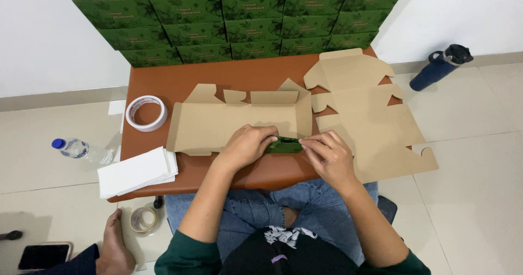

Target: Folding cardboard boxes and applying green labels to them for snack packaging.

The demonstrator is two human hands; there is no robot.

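From the head view, the flat brown box blank (pixel 239 123) lies with its long axis left to right on the brown worktop (pixel 180 81), its near flap folded up green side out at the near edge. The left hand (pixel 248 144) and right hand (pixel 327 156) pinch that flap with curled fingers. A tape roll (pixel 146 112) lies to the left, more flat blanks (pixel 370 128) overhang the right edge, and stacked green boxes (pixel 234 19) line the far side.

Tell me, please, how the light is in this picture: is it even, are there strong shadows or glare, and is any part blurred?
Head view: light is soft and even; the cardboard blank and both hands, left hand and right hand, look sharp; only faint shadows fall under the table edge; mild sheen on the floor tiles; straight lines bend slightly toward the edges.
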